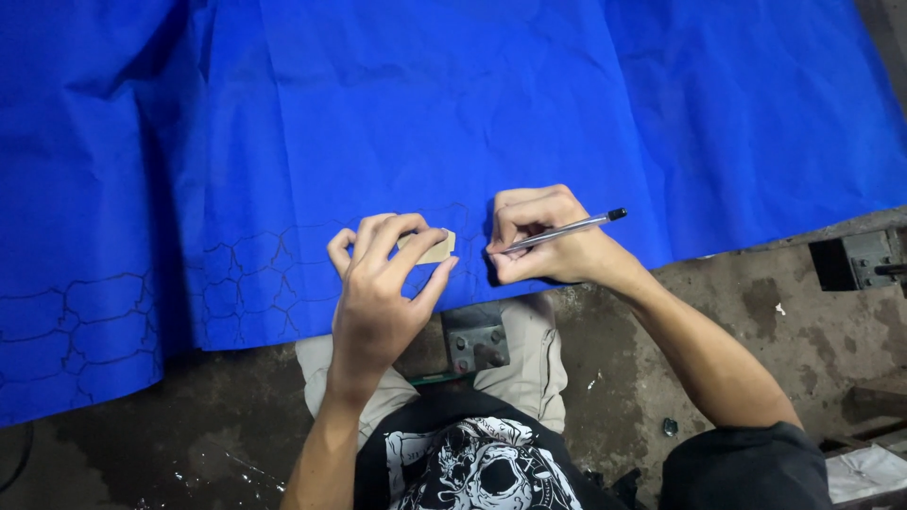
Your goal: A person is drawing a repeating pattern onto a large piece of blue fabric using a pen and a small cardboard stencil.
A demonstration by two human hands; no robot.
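A large sheet of bright blue fabric [453,104] covers the surface in front of me and hangs over its near edge. My left hand [383,293] presses a small beige template [433,247] flat against the fabric with its fingertips. My right hand [543,236] grips a clear pen with a black cap [567,229], its tip down on the fabric just right of the template. Rows of pen-drawn outlines [104,321] of the same shape run along the fabric's lower edge to the left.
Below the fabric lies a dirty concrete floor [718,293]. A metal bracket with bolts [475,337] shows between my knees, and another metal fitting [860,260] sits at the right. A small nut [670,427] lies on the floor.
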